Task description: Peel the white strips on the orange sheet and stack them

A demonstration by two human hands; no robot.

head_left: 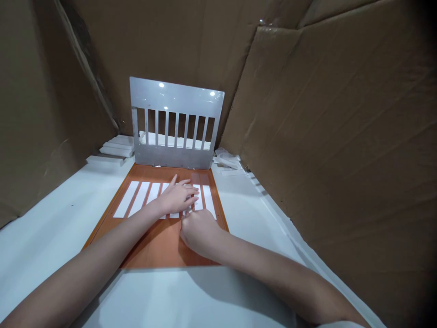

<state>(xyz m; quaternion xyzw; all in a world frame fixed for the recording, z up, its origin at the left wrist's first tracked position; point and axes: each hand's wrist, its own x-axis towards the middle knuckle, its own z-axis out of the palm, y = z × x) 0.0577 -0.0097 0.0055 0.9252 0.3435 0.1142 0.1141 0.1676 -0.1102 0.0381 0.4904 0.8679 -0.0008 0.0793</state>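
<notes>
While the left hand (175, 198) lies palm down over the white strips (126, 199), its fingers are spread apart, apparently to press lightly and steady the row rather than grip anything. The strips lie side by side on the orange board (157, 248), some beneath these fingers, others uncovered to either side, with narrow orange gaps probably meant to hold their spacing even. Just nearer the wearer, the right hand (201, 230) is curled at the lower ends of the strips; its fingers are folded in under the knuckles, and whether they pinch a strip cannot be told. Beyond the left fingers, the slotted panel (177, 98) stands raised at the board's far edge, tilted back, which seems to leave the strips open to reach. Farther off to the left of the fingers, a stack of white pieces (118, 146) sits beside the panel's base, and more loose white pieces (228, 159) lie to its right on the worktop (252, 200), perhaps set aside to leave the board accessible. Cardboard (307, 114) rises around the far side and flanks.
</notes>
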